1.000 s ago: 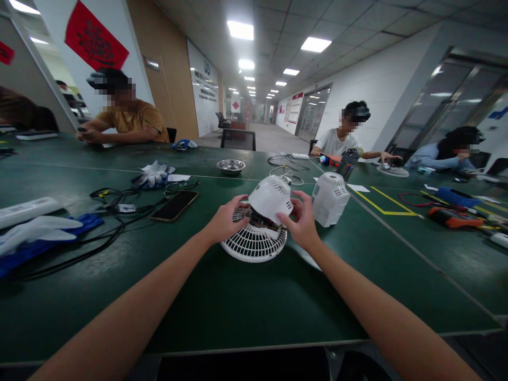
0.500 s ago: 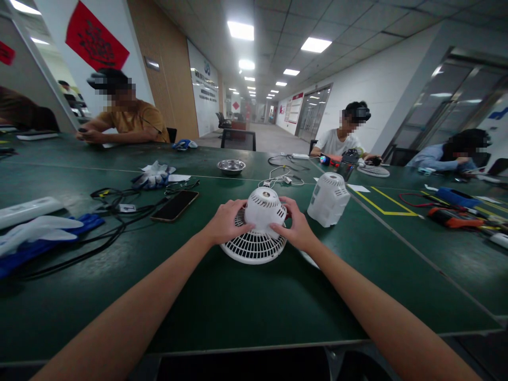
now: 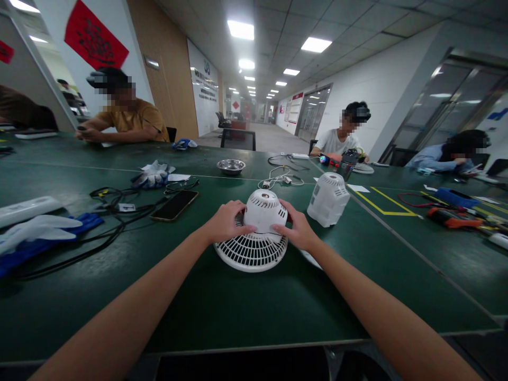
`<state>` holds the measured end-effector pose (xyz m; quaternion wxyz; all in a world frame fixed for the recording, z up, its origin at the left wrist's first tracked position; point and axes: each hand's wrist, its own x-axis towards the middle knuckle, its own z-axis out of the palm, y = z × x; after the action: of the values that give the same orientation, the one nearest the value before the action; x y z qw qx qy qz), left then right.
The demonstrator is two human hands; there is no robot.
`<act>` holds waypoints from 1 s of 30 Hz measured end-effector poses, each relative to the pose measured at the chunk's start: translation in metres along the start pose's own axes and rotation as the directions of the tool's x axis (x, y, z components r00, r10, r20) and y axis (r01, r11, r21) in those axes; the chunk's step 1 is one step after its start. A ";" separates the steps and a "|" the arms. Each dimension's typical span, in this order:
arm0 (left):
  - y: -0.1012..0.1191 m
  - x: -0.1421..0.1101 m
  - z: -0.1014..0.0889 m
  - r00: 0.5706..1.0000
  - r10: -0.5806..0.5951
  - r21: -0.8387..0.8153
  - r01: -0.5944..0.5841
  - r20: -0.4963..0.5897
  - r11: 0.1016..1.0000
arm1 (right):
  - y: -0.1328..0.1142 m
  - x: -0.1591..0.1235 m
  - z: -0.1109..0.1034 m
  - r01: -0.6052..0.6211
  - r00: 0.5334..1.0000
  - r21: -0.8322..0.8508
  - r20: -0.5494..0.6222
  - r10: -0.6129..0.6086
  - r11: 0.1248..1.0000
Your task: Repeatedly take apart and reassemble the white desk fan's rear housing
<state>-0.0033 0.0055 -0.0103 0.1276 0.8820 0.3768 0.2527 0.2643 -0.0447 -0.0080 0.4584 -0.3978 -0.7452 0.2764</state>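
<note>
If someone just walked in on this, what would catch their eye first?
Probably the white domed housing between the left hand and right hand, above a round slatted grille at center. Next, perhaps, the bright red sheet with dark writing, high on the wall at left.

Office-like workroom: ceiling light panels, shared green worktable, multimeter.

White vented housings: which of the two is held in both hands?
The rounded housing, held between the left hand and the right hand over the round grille. The boxy housing stands apart on the green table, touched by neither hand.
</note>
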 end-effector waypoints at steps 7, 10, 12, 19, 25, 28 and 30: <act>0.001 -0.001 0.000 1.000 0.016 0.008 -0.016 0.015 1.000 | -0.001 0.001 0.000 0.013 1.000 -0.010 0.028 -0.013 1.000; 0.001 -0.001 -0.001 1.000 0.016 -0.006 -0.016 0.016 1.000 | -0.001 0.001 0.000 0.028 0.999 -0.013 0.023 -0.027 1.000; 0.001 -0.001 -0.002 1.000 0.019 -0.020 -0.019 0.015 1.000 | -0.001 0.001 0.001 0.036 0.999 -0.015 0.025 -0.035 0.999; 0.001 -0.001 0.000 1.000 0.017 -0.016 -0.017 0.010 1.000 | -0.003 0.000 0.004 -0.016 0.999 -0.017 0.049 0.017 1.000; 0.001 -0.001 0.001 1.000 0.006 -0.009 -0.006 0.000 1.000 | -0.003 0.000 0.005 -0.017 0.999 -0.015 0.032 0.018 1.000; 0.002 -0.001 0.000 1.000 0.011 -0.025 -0.011 0.002 1.000 | -0.003 0.000 0.006 0.013 1.000 -0.023 0.028 -0.012 1.000; 0.003 -0.002 -0.001 1.000 0.019 -0.036 -0.019 0.001 0.999 | -0.004 0.000 0.006 0.018 0.999 -0.030 0.033 -0.017 0.999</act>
<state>-0.0034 0.0024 -0.0091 0.1415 0.8832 0.3638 0.2600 0.2579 -0.0474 -0.0077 0.4426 -0.3934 -0.7602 0.2674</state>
